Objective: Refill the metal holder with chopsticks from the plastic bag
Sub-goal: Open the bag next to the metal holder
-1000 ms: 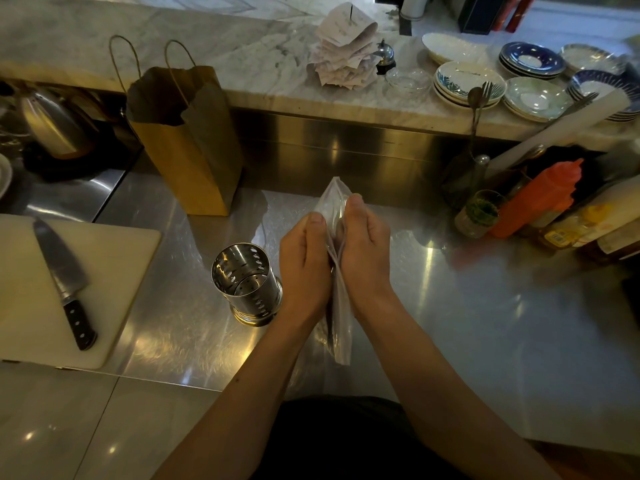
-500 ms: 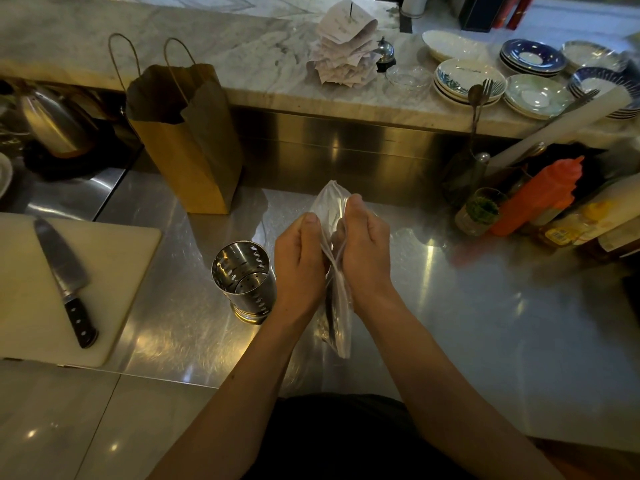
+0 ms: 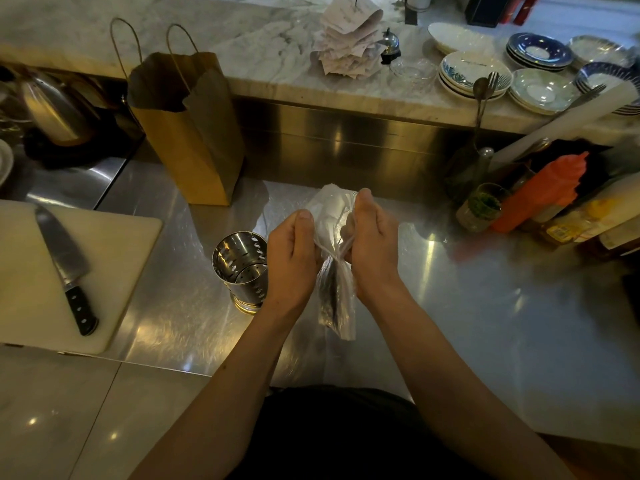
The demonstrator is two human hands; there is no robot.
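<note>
A clear plastic bag hangs upright above the steel counter, with dark chopsticks showing through its lower half. My left hand grips the bag's left side and my right hand grips its right side, just below the top. The bag's mouth is spread apart between my thumbs. A perforated metal holder stands upright and empty on the counter, right beside my left hand.
A brown paper bag stands behind the holder. A knife lies on a white cutting board at the left. An orange squeeze bottle, jars and bottles crowd the right. Stacked plates sit on the marble ledge.
My hands have drawn apart a little, pulling the bag's top open where it was pressed flat between them. The holder has not moved.
</note>
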